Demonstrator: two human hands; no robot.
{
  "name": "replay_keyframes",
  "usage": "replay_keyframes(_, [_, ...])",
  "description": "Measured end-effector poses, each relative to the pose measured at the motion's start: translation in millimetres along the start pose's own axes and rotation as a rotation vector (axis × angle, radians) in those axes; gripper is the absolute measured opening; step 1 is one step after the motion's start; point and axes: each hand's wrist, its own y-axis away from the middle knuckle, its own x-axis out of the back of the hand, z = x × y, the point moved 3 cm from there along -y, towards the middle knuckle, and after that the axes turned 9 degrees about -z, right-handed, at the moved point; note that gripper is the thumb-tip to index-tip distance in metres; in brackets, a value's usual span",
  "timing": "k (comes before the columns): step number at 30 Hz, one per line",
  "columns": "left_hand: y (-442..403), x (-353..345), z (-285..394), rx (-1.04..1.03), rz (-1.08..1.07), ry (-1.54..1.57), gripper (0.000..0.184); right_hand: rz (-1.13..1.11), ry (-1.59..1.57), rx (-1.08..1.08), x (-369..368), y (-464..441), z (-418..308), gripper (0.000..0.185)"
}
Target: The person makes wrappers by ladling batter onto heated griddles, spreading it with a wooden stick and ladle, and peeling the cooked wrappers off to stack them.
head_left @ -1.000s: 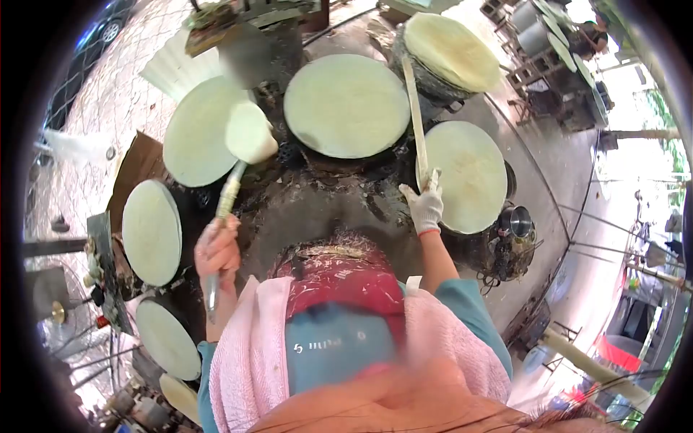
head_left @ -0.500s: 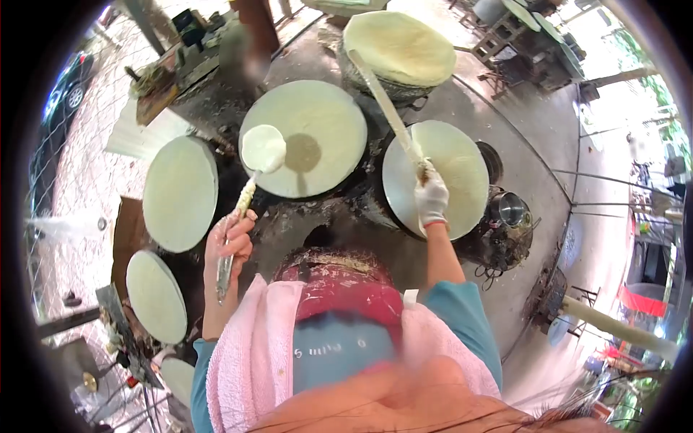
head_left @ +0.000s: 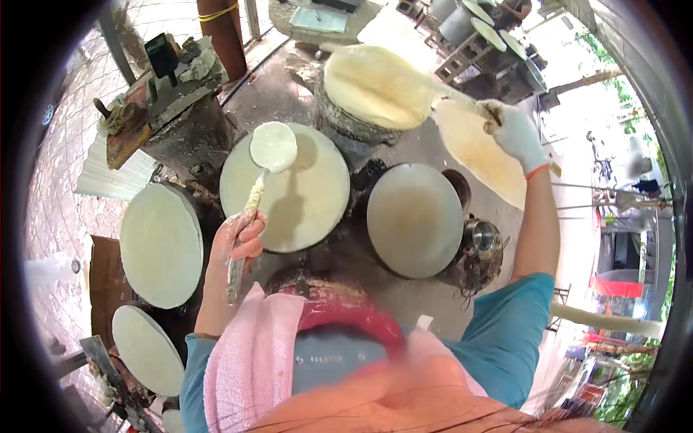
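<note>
My left hand [head_left: 242,238] is closed around the handle of a ladle [head_left: 273,147], whose round bowl is coated with white batter. The ladle is above a large round griddle [head_left: 317,209] covered by a pale layer of batter. My right hand [head_left: 516,133], in a white glove, grips a long flat stick [head_left: 462,99] and is stretched out to the right. From the stick hangs a thin pale sheet of cooked batter [head_left: 482,155]. Left of it, a round grey griddle [head_left: 415,234] shows its bare surface. Similar pale sheets lie on a round stand [head_left: 375,90] beyond.
Two more pale round griddles [head_left: 160,245] [head_left: 148,350] stand on the left. A small metal pot [head_left: 482,235] sits right of the bare griddle. A cluttered block [head_left: 170,108] stands at the upper left. A person [head_left: 514,10] is at the far upper right.
My right hand has swung up and right with the stick, and the pale sheet has come off the right griddle. The ladle stays raised over the large griddle. The view has shifted.
</note>
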Motion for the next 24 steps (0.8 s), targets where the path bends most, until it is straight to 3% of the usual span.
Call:
replay_keyframes(3, [-18, 6, 22, 0.003, 0.017, -0.056, 0.024, 0.088, -0.399, 0.104, 41, -62, 3, 0.042])
replay_keyframes(5, [-29, 12, 35, 0.001, -0.011, -0.052, 0.025, 0.12, -0.657, -0.037, 65, -88, 7, 0.04])
replay_keyframes(8, [-40, 20, 51, -0.025, -0.028, -0.056, 0.028, 0.388, -0.934, -0.157, 56, -121, 29, 0.034])
replay_keyframes(10, [-46, 21, 62, 0.009, 0.022, -0.099, 0.028, 0.561, -1.089, -0.166, 11, -148, 56, 0.025])
replay_keyframes(11, [-48, 21, 67, 0.026, 0.05, -0.121, 0.028, 0.58, -1.338, -0.173, -19, -159, 54, 0.022])
replay_keyframes(12, [-51, 21, 72, 0.034, 0.047, -0.153, 0.027, 0.562, -1.24, -0.304, -46, -164, 61, 0.02])
replay_keyframes(14, [-56, 21, 78, 0.055, 0.043, -0.219, 0.027, 0.7, -1.317, -0.372, -112, -184, 63, 0.011])
replay_keyframes(15, [-59, 19, 81, 0.052, 0.049, -0.246, 0.027, 0.637, -1.429, -0.4, -129, -178, 40, 0.009])
replay_keyframes(16, [-62, 17, 83, 0.048, 0.055, -0.276, 0.027, 0.73, -1.41, -0.308, -185, -203, 75, 0.012])
replay_keyframes(19, [-73, 15, 82, 0.04, 0.071, -0.298, 0.027, 0.85, -1.524, -0.525, -300, -222, 108, 0.015])
replay_keyframes(21, [-78, 7, 77, 0.032, 0.074, -0.287, 0.028, 0.821, -1.476, -0.63, -331, -217, 108, 0.018])
replay_keyframes(24, [-86, -10, 65, 0.018, 0.121, -0.317, 0.028, 0.763, -1.453, -0.621, -348, -218, 122, 0.022])
